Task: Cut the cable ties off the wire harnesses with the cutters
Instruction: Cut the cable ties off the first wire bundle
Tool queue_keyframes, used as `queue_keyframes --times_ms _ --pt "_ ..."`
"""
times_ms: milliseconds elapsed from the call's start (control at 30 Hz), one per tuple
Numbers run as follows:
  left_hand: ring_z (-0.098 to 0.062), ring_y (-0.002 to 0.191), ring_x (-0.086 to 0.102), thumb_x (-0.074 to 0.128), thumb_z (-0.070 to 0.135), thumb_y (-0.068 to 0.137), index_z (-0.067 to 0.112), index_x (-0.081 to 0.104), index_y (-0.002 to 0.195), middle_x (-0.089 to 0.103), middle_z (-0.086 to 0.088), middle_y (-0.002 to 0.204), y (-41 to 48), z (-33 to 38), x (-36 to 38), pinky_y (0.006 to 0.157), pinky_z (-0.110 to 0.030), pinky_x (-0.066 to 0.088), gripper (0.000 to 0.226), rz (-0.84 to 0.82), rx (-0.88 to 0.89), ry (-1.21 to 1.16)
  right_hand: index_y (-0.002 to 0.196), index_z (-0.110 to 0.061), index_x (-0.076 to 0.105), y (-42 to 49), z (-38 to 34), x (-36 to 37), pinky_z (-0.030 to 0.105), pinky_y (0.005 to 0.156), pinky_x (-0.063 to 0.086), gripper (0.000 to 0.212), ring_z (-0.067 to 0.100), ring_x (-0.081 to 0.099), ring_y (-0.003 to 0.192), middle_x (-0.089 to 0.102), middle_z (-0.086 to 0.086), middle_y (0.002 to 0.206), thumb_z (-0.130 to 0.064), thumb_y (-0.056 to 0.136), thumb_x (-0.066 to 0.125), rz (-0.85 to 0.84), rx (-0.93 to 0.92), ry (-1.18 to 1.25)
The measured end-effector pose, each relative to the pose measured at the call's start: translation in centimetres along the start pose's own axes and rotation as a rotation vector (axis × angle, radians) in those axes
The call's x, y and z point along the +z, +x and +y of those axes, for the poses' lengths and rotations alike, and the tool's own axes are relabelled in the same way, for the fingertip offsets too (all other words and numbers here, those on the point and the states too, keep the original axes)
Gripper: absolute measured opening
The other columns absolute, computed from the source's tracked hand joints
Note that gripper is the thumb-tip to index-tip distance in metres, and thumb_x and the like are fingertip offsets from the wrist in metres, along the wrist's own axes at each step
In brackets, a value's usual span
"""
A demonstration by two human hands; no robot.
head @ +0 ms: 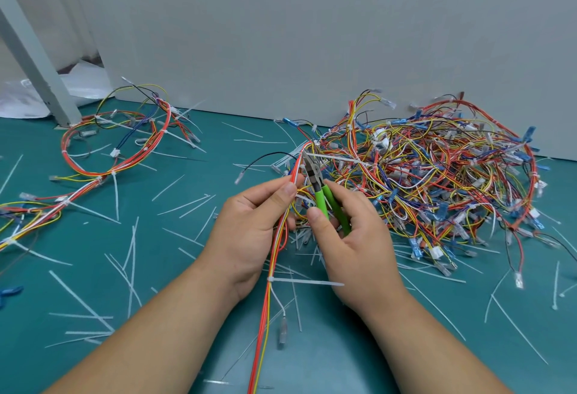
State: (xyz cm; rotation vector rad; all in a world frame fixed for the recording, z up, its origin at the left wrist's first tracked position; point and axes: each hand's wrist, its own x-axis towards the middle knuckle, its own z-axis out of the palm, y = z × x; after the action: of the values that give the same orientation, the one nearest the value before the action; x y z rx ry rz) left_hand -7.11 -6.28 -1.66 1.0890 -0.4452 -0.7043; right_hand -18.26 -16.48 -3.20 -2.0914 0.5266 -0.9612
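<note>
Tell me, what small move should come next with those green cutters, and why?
Probably squeeze the handles to snip. The right hand holds the cutters with their tip at a white cable tie on the wire bundle that the left hand pinches just below. A second tie lower down looks uncut.

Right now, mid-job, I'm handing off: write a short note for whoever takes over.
Left hand pinches the red-orange-yellow wire harness. Right hand grips the green-handled cutters, tip at a white cable tie on that harness; not yet cut.
Done: loose white tie offcuts lie over the teal mat.
Left: this tie, a second white tie lower on the held harness, the looped harness at left, and any ties in the large tangled pile at right.
</note>
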Motion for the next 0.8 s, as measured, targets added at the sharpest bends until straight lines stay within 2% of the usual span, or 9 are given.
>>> queue_keyframes --times_ms 200,367,533,800 --pt "-0.011 0.055 0.052 0.073 0.036 0.076 0.023 0.080 0.104 0.059 -0.007 0.074 -0.07 0.11 0.04 0.044 -0.017 0.038 0.032 -0.008 -0.003 -0.008 0.122 -0.039 0.058 0.04 0.01 -0.03 0.003 0.080 0.038 0.032 -0.001 0.057 0.091 0.063 -0.009 0.100 -0.031 0.093 0.068 0.019 -0.065 0.000" --pt "-0.008 0.055 0.052 0.075 0.040 0.070 0.024 0.080 0.104 0.061 0.001 0.066 -0.08 0.13 0.14 0.044 -0.016 0.039 0.037 -0.033 0.005 -0.008 0.122 -0.039 0.058 -0.03 0.21 0.13 0.003 0.083 0.038 0.032 -0.004 0.058 0.096 0.061 -0.016 0.103 -0.034 0.092 0.068 0.037 -0.071 0.009" --pt "-0.009 0.056 0.052 0.077 0.043 0.068 0.024 0.080 0.106 0.063 -0.002 0.074 -0.08 0.16 0.05 0.046 -0.016 0.041 0.042 -0.049 0.000 0.000 0.123 -0.039 0.057 -0.01 0.36 0.27 0.002 0.084 0.037 0.033 -0.004 0.057 0.096 0.060 -0.017 0.104 -0.034 0.092 0.069 0.047 -0.080 -0.012" --pt "-0.007 0.054 0.053 0.075 0.038 0.074 0.023 0.080 0.105 0.065 0.003 0.068 -0.29 0.22 0.10 0.044 -0.014 0.040 0.034 -0.054 0.019 0.029 0.119 -0.042 0.057 0.07 0.25 0.13 0.004 0.081 0.038 0.029 0.000 0.057 0.092 0.061 -0.015 0.099 -0.033 0.093 0.068 0.041 -0.083 -0.019"
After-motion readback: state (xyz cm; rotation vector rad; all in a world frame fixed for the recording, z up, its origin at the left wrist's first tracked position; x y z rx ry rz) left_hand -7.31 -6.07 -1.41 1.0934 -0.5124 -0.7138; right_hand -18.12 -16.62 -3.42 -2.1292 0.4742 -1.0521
